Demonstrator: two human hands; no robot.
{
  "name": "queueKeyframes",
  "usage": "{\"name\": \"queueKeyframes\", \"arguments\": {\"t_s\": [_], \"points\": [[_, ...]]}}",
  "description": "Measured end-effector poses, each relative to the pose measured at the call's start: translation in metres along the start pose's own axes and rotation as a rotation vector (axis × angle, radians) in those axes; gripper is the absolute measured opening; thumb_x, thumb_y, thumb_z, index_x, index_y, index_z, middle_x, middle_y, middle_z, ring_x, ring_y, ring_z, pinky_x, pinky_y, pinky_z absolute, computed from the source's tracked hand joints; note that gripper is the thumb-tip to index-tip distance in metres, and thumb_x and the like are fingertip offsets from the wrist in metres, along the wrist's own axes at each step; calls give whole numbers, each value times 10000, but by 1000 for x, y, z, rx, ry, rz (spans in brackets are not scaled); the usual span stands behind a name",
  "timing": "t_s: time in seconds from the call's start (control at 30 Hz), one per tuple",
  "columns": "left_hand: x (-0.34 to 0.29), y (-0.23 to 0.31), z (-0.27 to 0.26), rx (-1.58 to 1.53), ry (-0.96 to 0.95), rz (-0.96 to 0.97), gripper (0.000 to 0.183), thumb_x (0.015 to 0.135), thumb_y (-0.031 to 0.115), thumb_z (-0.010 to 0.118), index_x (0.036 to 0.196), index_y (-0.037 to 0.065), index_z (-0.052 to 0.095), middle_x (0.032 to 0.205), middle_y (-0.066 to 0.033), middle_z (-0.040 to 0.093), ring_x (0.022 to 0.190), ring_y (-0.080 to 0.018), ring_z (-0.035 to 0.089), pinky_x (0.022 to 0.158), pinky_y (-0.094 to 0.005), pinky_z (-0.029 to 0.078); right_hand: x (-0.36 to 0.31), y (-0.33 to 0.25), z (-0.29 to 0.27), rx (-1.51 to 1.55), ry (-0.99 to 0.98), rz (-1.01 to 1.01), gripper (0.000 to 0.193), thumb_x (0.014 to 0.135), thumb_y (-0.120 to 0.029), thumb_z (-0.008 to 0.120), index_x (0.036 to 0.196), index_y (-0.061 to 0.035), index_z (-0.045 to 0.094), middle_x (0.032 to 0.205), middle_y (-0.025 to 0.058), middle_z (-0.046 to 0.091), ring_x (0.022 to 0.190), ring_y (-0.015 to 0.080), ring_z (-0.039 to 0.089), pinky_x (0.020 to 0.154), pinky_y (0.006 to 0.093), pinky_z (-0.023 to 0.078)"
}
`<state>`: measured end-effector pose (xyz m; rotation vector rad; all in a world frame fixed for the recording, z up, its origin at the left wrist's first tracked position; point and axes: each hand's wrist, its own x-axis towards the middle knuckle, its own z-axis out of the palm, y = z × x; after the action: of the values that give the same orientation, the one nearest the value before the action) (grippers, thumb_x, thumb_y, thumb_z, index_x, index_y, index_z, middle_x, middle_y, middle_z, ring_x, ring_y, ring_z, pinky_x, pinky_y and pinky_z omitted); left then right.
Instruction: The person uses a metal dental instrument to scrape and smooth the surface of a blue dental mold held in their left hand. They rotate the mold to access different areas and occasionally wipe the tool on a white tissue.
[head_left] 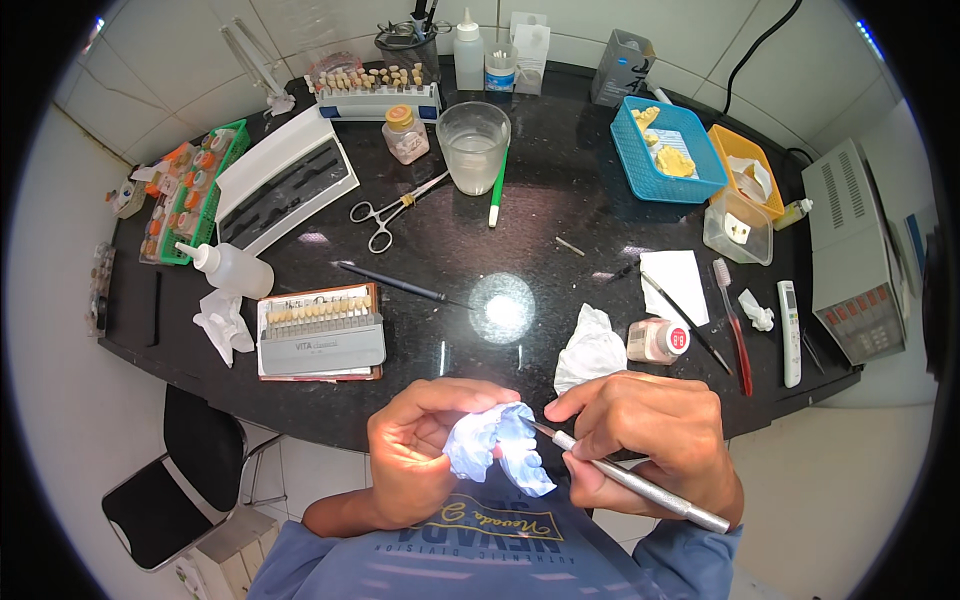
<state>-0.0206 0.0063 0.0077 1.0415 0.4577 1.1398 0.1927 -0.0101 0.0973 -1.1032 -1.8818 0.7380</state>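
My left hand (408, 455) is closed on a pale blue-white dental cast (472, 448), a horseshoe-shaped arch with tooth forms, held up in front of my chest. Its thumb and fingers grip the left side of the arch. In my right hand (660, 425) is a craft knife (655, 492) with a round silver handle, held like a pen. The knife's narrow tip is at the right upper edge of the cast; whether it touches cannot be made out. Just beyond my right hand lie a crumpled tissue (592, 350) and a small pink-filled jar (655, 342).
A tooth shade guide (322, 335) and squeeze bottle (235, 270) stand at left, near an open white case (285, 185). Scissors-like forceps (382, 220) and a glass of liquid (473, 135) are farther back. Blue basket (632, 172), red toothbrush (737, 335) and white remote (789, 340) sit right.
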Motion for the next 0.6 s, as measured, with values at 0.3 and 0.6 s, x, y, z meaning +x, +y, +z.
{"name": "queueKeyframes", "arguments": {"t_s": [0.3,0.6], "points": [[1,-1,-1,17,-22,-11,349,793,-157,661,1125,-84,581,1196,-289,624,1144,-303,636,953,-386,557,5,-1,-10,-36,-75,-17,222,571,53,783,697,-11,611,685,77,623,786,295,739,633,342,578],[-2,1,-4,-24,-75,-123,337,857,-72,649,1182,-90,559,1247,-284,600,1185,-307,614,981,-401,540,8,6,-24,-23,-267,-66,230,712,-39,752,868,-17,584,827,119,606,737,301,631,651,393,521]]}}
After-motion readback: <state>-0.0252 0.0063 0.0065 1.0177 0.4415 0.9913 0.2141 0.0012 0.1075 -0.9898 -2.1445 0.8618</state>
